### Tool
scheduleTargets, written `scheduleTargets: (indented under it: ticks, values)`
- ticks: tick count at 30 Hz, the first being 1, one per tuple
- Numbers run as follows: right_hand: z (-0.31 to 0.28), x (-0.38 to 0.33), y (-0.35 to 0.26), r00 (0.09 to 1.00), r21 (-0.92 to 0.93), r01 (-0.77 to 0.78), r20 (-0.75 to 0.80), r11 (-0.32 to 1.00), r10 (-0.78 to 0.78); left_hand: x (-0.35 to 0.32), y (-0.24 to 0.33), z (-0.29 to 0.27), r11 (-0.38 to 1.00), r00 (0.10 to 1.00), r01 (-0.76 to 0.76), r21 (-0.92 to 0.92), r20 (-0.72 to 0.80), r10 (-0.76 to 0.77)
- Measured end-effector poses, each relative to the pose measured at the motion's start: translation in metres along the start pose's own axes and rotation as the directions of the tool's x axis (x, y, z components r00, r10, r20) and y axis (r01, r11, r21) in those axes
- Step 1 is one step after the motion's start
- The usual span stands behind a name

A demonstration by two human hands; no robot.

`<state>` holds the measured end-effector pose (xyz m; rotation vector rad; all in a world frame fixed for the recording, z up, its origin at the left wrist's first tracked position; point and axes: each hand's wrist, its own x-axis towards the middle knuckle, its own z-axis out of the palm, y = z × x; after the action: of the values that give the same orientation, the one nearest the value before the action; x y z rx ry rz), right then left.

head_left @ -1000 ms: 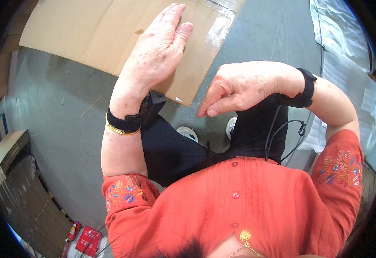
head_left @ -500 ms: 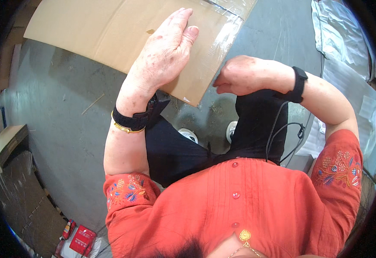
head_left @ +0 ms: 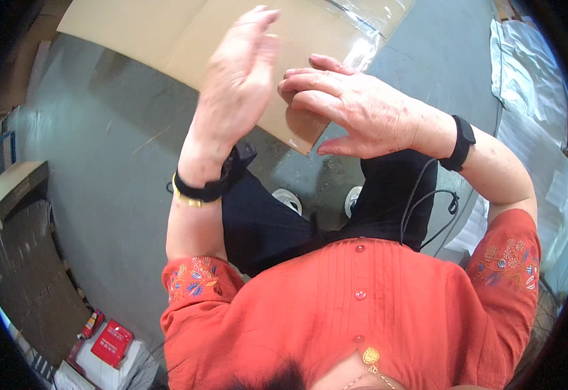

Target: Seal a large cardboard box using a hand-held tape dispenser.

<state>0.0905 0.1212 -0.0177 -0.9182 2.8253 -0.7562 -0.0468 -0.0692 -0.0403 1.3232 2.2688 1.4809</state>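
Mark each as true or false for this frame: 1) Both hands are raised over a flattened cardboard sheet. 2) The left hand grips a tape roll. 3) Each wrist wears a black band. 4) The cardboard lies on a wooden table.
1) True: the left hand and right hand are above the cardboard sheet.
2) False: the left hand is open and holds nothing.
3) True: a black band on the left wrist, another black wrist band on the right.
4) False: it lies on the grey floor.

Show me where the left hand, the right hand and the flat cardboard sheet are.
left hand (head_left: 238, 84): head view, back of hand.
right hand (head_left: 355, 107): head view, back of hand.
cardboard sheet (head_left: 167, 32): head view, bare flat face.
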Motion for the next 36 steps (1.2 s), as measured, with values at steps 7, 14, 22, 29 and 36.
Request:
scheduleTargets:
  ticks: [7, 14, 22, 29, 36]
  values:
    - [0.005, -0.002, -0.013, 0.994, -0.022, 0.056, -0.091, 0.998, -0.058, -0.125, 0.055, 0.004, 0.902, 0.853, 0.411, -0.134, -0.292, -0.432]
    - [0.009, 0.0, -0.014, 0.991, -0.08, 0.108, -0.067, 0.991, -0.113, -0.164, 0.085, 0.067, 0.823, 0.814, 0.535, -0.193, -0.142, -0.563]
    - [0.02, 0.007, -0.013, 0.992, -0.108, 0.048, -0.112, 0.993, -0.06, -0.161, 0.087, 0.079, 0.892, 0.874, 0.447, -0.062, -0.18, -0.451]
    - [0.024, 0.01, -0.009, 0.995, -0.095, 0.008, -0.095, 0.995, -0.017, -0.16, 0.074, 0.089, 0.915, 0.881, 0.404, -0.005, -0.266, -0.391]
    - [0.026, 0.012, -0.002, 0.996, -0.08, 0.007, -0.088, 0.997, -0.014, -0.156, 0.07, 0.098, 0.934, 0.883, 0.357, 0.011, -0.332, -0.333]
